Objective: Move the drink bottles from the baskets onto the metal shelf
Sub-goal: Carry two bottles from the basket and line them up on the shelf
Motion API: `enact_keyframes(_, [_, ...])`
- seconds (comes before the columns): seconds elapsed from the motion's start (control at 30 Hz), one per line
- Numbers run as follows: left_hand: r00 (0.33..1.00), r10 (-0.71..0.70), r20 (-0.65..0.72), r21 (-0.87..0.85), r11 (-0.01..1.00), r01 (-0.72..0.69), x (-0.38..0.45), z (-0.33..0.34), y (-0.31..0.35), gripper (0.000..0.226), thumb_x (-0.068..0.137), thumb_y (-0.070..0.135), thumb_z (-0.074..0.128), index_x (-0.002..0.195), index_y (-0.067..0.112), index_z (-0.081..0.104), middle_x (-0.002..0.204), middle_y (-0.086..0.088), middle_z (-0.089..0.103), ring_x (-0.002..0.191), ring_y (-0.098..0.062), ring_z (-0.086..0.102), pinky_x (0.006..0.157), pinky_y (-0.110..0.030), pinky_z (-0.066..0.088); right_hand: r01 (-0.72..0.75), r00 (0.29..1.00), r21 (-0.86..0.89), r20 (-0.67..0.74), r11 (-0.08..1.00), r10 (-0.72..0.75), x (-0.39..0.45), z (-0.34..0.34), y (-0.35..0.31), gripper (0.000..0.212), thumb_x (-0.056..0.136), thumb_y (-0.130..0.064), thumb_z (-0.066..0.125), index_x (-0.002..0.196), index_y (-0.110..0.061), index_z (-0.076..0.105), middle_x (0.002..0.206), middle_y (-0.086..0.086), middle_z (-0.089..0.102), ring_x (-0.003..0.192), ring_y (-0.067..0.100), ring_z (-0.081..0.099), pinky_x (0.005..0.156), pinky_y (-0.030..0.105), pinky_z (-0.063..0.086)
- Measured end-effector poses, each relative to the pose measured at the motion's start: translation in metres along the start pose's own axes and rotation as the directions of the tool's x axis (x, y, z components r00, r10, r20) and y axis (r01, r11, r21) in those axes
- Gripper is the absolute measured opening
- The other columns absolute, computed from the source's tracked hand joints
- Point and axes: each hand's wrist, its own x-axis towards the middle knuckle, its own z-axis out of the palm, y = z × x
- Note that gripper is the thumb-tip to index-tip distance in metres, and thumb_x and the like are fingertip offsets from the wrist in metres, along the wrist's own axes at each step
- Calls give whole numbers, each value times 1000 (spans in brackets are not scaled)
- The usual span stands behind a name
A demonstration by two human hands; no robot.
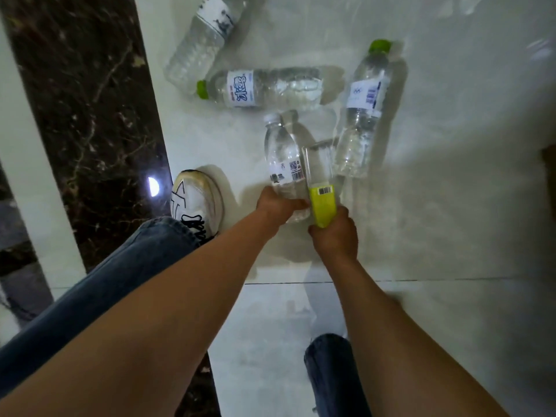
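Drink bottles lie scattered on the pale floor [451, 176], no basket or shelf in view. My left hand [278, 206] grips the white-capped bottle [281, 158] by its base; my right hand [335, 236] grips the yellow-labelled bottle [320, 182]. The two touch, and I judge a hasty lift could knock one loose. Right is open floor; my shoe [197, 200] crowds the left, three bottles lie beyond.

I'm indoors on a glossy pale tiled floor [421, 206] edged with a dark marble strip [90, 115]; which kind of building, I can't tell.
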Motion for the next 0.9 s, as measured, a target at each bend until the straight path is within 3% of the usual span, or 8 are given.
enact_keyframes(0.07, [999,-27,45,75,997,24,-8,-3,8,55,61,22,86,109,6,63,97,-8,67,86,-25,66,73,-34,56,22,1000,39,11,999,-22,-3,0,0,57,76,-25,77,126,-11,52,118,15,62,106,37,62,80,37,49])
enact_keyframes(0.13, [998,-30,61,127,992,22,-18,-11,13,68,47,31,88,108,7,66,97,-13,69,87,-27,68,73,-37,59,8,1000,73,10,997,-9,-13,-4,-2,51,74,-29,78,118,-12,58,112,13,65,101,36,64,77,35,49])
enact_keyframes(0.23, [1000,-1,19,229,973,-4,-37,-25,15,49,59,29,90,95,3,69,87,-13,68,73,-24,65,59,-33,59,-48,999,210,-9,976,51,-38,-15,-11,36,73,-33,78,101,-14,65,95,6,68,89,31,66,69,30,46])
enact_keyframes(0.37, [992,117,-40,233,967,-104,-84,-45,20,31,64,23,89,75,15,61,82,-9,65,80,-25,66,76,-45,59,-59,996,355,-46,933,81,-75,-42,-33,34,72,-35,76,96,-12,67,90,5,66,88,30,65,69,28,42])
enact_keyframes(0.47, [974,216,-72,282,941,-188,-134,-67,36,35,64,26,88,84,12,63,88,-5,67,84,-22,65,77,-35,55,-26,996,412,-68,911,59,-120,-71,-52,47,58,-45,68,91,-13,69,89,7,70,83,28,66,70,33,49])
enact_keyframes(0.53, [955,276,-108,280,930,-237,-164,-81,53,51,60,28,89,100,7,66,98,-5,70,90,-22,66,79,-35,54,5,991,492,-116,871,60,-150,-94,-68,39,58,-41,73,85,-13,69,82,4,69,78,26,65,69,34,51])
enact_keyframes(0.67, [885,436,-163,290,879,-379,-248,-104,105,48,63,21,87,105,12,65,94,2,66,85,-15,61,68,-23,43,73,970,606,-229,792,85,-215,-155,-114,24,67,-31,79,80,-16,66,66,-5,59,67,20,57,61,26,41])
enact_keyframes(0.9, [694,685,-222,273,727,-630,-407,-146,214,46,62,22,83,104,17,65,95,0,71,87,-23,65,75,-37,53,419,839,540,-538,730,-83,-341,-281,-204,20,65,-32,79,73,-25,62,65,-8,62,63,13,58,59,21,42])
